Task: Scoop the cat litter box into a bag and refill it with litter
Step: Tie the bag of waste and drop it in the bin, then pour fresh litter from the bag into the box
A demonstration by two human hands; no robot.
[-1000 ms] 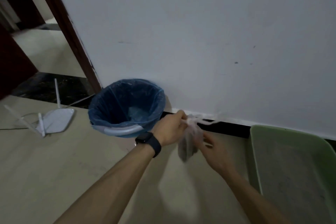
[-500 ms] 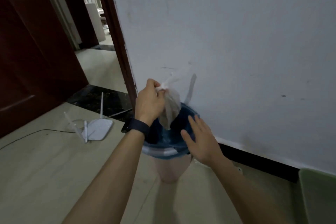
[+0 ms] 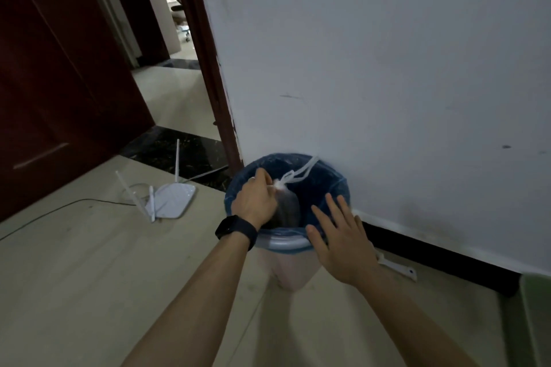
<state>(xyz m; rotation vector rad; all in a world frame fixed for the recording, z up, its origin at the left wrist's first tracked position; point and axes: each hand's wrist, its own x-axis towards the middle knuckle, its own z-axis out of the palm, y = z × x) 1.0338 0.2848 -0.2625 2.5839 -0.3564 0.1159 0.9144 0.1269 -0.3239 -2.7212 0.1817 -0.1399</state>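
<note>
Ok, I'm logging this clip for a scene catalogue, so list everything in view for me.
waste bin: one, pale with blue liner, on the floor against the wall
tied bag: one, clear with grey contents, in the bin's mouth
router: one, white, on the floor left of the bin
cable: one, black, across the floor at left
plastic handle: one, white, on the floor right of the bin
litter box: one, green, corner at the right edge
door: one, dark red-brown, at left
smartwatch: one, black, left wrist
left hand: one, grips the bag's neck
right hand: one, fingers spread, at the bin's near rim
</note>
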